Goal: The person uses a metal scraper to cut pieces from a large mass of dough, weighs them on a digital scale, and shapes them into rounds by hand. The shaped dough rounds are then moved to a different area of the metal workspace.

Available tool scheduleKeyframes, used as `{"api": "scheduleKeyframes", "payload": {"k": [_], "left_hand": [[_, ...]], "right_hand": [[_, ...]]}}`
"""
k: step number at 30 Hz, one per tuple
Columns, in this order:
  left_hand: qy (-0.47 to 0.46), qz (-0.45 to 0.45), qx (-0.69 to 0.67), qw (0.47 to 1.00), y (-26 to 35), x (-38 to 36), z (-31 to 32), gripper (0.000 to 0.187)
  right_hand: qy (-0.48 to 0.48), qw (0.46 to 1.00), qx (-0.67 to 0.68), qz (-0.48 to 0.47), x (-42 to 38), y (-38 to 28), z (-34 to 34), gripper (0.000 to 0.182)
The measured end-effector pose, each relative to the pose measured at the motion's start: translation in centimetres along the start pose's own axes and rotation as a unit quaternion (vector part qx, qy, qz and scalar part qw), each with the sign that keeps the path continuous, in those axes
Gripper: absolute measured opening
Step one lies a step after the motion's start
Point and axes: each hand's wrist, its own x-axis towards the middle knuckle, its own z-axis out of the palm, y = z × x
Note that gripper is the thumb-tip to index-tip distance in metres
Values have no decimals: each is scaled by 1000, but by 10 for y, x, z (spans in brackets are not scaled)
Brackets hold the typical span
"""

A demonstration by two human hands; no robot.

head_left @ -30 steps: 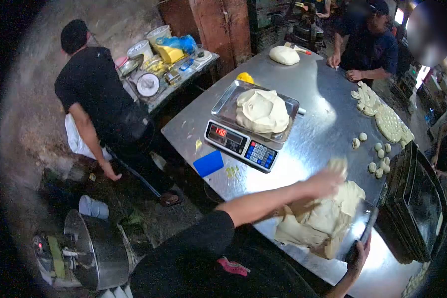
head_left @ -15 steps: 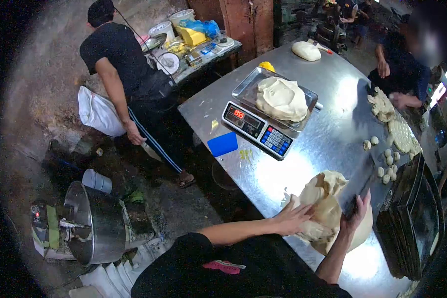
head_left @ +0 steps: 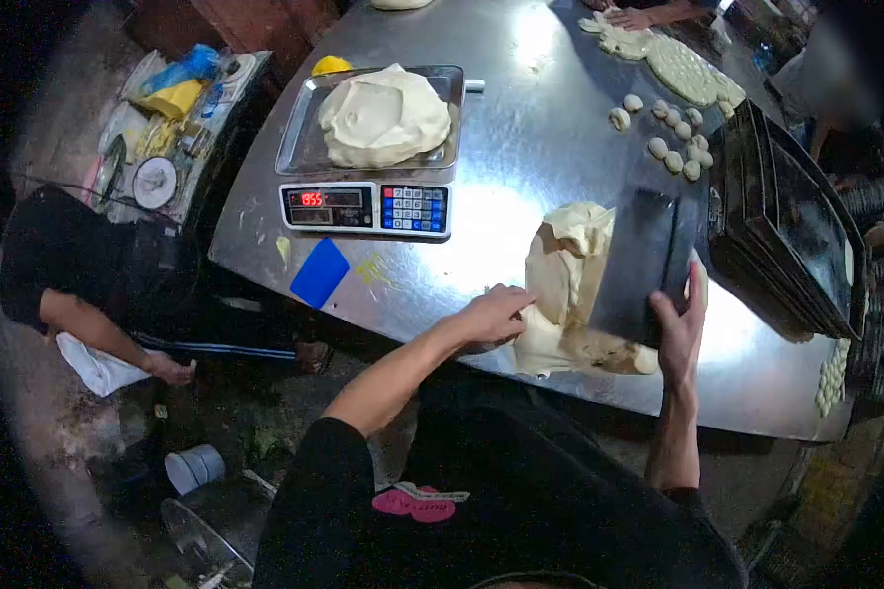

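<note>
A large lump of pale dough (head_left: pixel 552 270) lies spread on the steel table near its front edge. At its left side is my left hand (head_left: pixel 496 314), fingers curled and closed on the dough's edge. My right hand (head_left: pixel 680 329) grips a wide, dark, flat dough cutter (head_left: pixel 640 260) by its right side, thumb toward me. The blade stands over the right part of the dough and hides some of it. Beyond my left hand, a digital scale (head_left: pixel 366 209) reads 1955, with another big piece of dough (head_left: pixel 383 116) on its metal pan.
A blue plastic scraper (head_left: pixel 320 273) lies left on the steel table (head_left: pixel 506 172). Small dough balls (head_left: pixel 673 157) and a flattened dough sheet (head_left: pixel 683 71) sit at the back right, beside stacked dark trays (head_left: pixel 771 216). A co-worker's hand (head_left: pixel 631 19) touches the sheet; another person (head_left: pixel 98 255) bends at left.
My view has swung right. The cutter, blurred before, now stands over the dough's right part. My left hand, earlier spread flat on the dough, is now curled at its left edge.
</note>
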Motion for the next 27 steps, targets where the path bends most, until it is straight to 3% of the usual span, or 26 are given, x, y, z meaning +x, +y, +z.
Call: {"api": "scheduleKeyframes", "payload": {"k": [2,6,9,11,15,17,21,27], "left_hand": [[5,-49,-19,999,10,-6,-9,33],[82,-148,-31,985,31,-42,0,19],[129,-204,11,970,34,-72,3,20],[121,-213,88,966,44,-81,3,23],[184,-232,125,947,51,-93,17,25],[237,-229,211,920,58,-97,22,26],[269,-244,174,916,52,-108,38,26],[306,-237,176,905,46,-111,33,21]], "right_hand": [[-23,995,-75,57,-23,31,8,73],[-105,965,-226,-79,-73,39,39,74],[-184,934,-298,-73,-94,46,63,72],[-175,940,-252,-152,-97,58,79,74],[-230,922,-277,-142,-96,64,91,77],[-271,890,-350,-112,-99,70,98,76],[-256,863,-392,-189,-105,78,105,76],[-267,863,-380,-200,-98,70,113,79]]}}
